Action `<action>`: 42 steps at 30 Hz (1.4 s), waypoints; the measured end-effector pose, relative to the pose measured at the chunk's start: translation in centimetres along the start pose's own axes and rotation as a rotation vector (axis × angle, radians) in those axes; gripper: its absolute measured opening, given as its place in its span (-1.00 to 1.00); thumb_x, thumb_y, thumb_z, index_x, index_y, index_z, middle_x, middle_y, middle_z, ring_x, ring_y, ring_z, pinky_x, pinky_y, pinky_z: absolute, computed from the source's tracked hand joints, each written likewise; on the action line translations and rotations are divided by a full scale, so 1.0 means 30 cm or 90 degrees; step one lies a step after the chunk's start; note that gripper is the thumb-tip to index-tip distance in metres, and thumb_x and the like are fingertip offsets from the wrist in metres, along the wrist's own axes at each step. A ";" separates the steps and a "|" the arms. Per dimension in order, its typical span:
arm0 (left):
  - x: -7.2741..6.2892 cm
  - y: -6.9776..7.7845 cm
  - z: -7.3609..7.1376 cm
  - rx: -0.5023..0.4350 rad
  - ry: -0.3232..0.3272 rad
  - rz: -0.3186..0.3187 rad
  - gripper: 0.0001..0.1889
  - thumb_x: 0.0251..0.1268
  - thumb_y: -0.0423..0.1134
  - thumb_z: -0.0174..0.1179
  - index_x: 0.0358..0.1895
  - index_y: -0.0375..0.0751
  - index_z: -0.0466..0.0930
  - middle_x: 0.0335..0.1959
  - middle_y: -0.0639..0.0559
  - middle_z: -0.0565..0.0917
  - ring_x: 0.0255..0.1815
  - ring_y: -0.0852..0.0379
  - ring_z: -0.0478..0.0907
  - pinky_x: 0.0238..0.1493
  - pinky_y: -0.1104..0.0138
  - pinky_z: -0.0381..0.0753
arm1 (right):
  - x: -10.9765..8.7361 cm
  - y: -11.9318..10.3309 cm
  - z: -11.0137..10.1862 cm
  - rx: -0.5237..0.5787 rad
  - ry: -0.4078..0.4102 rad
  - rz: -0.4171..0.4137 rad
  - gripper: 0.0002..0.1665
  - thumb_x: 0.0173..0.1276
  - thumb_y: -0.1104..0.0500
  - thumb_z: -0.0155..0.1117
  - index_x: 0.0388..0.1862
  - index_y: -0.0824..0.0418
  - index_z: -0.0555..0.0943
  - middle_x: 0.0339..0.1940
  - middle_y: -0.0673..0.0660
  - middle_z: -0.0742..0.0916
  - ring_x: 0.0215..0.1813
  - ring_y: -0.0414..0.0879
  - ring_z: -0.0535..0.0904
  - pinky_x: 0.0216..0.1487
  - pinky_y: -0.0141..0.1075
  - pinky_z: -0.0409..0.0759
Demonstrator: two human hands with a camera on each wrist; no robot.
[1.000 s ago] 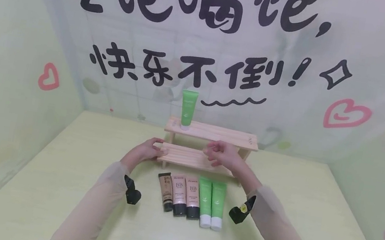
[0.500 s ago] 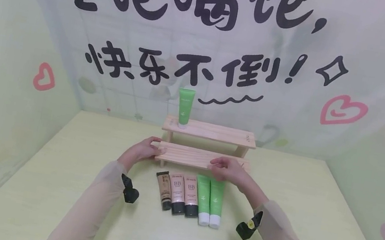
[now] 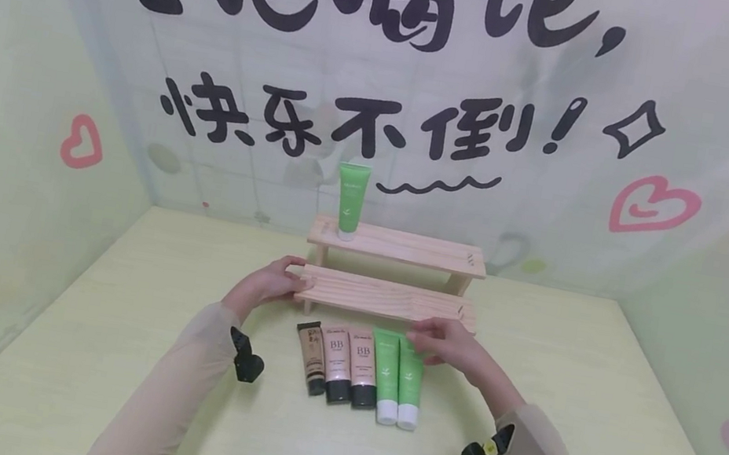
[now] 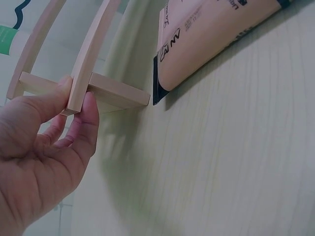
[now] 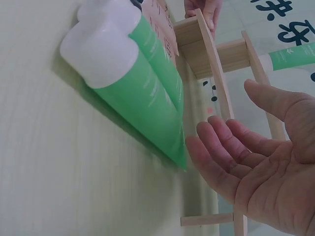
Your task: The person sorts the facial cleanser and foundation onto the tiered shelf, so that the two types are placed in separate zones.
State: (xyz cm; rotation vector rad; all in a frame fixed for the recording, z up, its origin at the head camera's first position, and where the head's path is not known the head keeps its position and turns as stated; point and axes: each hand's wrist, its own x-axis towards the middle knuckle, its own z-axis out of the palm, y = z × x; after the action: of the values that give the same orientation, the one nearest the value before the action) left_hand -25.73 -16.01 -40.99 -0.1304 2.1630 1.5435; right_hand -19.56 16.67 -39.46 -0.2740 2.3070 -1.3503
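Note:
My left hand [image 3: 270, 281] pinches the left end of the lower step of a two-tier wooden shelf [image 3: 368, 294]; in the left wrist view the thumb lies on top and fingers curl beneath. My right hand [image 3: 453, 345] hovers over the top end of the rightmost green tube [image 3: 409, 386]. Its fingers are relaxed and apart, holding nothing, as the right wrist view shows. Beside that lies a second green tube [image 3: 387, 374], then two pink BB cream tubes [image 3: 361, 362] and a smaller brown tube [image 3: 312, 354]. Another green tube [image 3: 351, 197] stands upright, cap down, on the upper step.
The flat tubes lie in a row on the pale table [image 3: 102, 345], just in front of the shelf. A back wall [image 3: 256, 186] with black lettering rises behind the shelf, and side walls flank the table.
My right hand has come down and toward me from above the lower step to the green tubes. The left hand keeps its hold on the shelf. The tubes stay put.

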 end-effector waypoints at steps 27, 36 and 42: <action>0.001 -0.001 0.001 -0.013 0.000 -0.008 -0.34 0.32 -0.25 0.06 0.39 -0.18 -0.07 0.18 -0.36 0.36 -0.01 0.02 0.53 0.10 0.26 0.51 | -0.043 0.091 0.049 0.024 0.064 0.077 -0.37 0.17 0.14 0.29 0.06 0.56 0.36 -0.22 0.31 0.63 -0.35 -0.13 0.61 -0.29 -0.23 0.67; -0.003 -0.008 0.004 -0.015 -0.004 -0.008 -0.36 0.33 -0.26 0.04 0.39 -0.18 -0.06 0.18 -0.36 0.36 -0.06 0.06 0.54 0.05 0.30 0.53 | -0.043 0.088 0.080 0.003 0.109 0.118 -0.31 0.04 0.22 0.40 0.06 0.57 0.36 -0.28 0.25 0.58 -0.36 -0.10 0.56 -0.33 -0.29 0.66; 0.000 -0.002 -0.001 -0.004 -0.004 -0.005 -0.34 0.32 -0.24 0.05 0.39 -0.18 -0.07 0.18 -0.36 0.37 -0.03 0.03 0.54 0.06 0.29 0.53 | -0.036 0.076 0.094 -0.025 0.124 0.134 -0.28 0.03 0.18 0.41 0.08 0.56 0.35 -0.27 0.28 0.59 -0.42 -0.09 0.59 -0.38 -0.31 0.65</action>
State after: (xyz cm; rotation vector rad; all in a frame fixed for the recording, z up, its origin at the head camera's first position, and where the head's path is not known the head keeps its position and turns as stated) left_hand -25.71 -16.05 -41.03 -0.1355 2.1499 1.5446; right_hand -17.15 16.05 -42.30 0.0905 2.4423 -1.2759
